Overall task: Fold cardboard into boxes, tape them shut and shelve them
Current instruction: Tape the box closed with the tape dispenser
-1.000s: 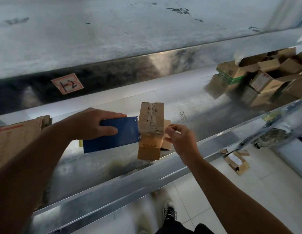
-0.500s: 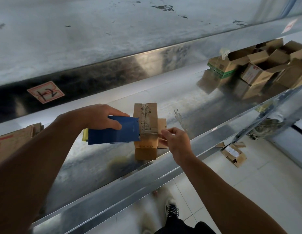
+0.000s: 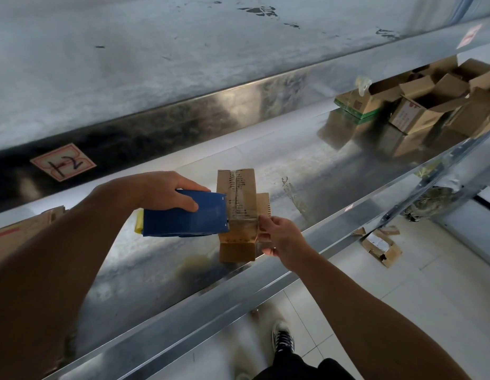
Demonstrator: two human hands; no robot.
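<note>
One brown cardboard box [image 3: 236,244] is being taped between left hand [image 3: 161,192], gripping a blue tape dispenser [image 3: 189,219], and right hand [image 3: 282,238], pinching its edge; tearing probably next.

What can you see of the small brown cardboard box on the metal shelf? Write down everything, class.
The small brown cardboard box is oblong and lies on the shiny metal shelf, near its front edge. Its two top flaps meet in a lengthwise seam under glossy clear tape. A loose flap juts out on its right. The blue tape dispenser, gripped by the left hand, meets its left side; the right hand pinches its right edge.
</note>
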